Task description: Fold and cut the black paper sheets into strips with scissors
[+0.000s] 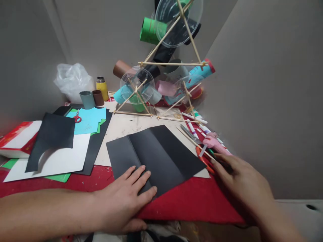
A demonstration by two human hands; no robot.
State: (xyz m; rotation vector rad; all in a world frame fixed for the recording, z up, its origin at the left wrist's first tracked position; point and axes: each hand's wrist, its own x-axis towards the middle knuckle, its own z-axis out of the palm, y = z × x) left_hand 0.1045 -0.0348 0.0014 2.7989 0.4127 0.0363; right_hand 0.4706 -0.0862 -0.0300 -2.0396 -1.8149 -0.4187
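Observation:
A black sheet of paper (156, 154) with fold creases lies on the table in front of me. My left hand (123, 201) lies flat on its near corner, fingers stretched out, pressing it down. My right hand (239, 183) reaches to the right edge of the table, fingertips at the orange-handled scissors (204, 158) and wooden sticks there; whether it grips anything is hidden. Glue sticks and pens (199, 126) lie just beyond.
A model of wooden sticks, clear plastic lids and paper tubes (171, 67) stands at the back. On the left lie black, white, green and blue sheets (88, 121), small red scissors (77, 118), a plastic bag (73, 80), a yellow bottle (102, 88). Red cloth (191, 198) covers the table.

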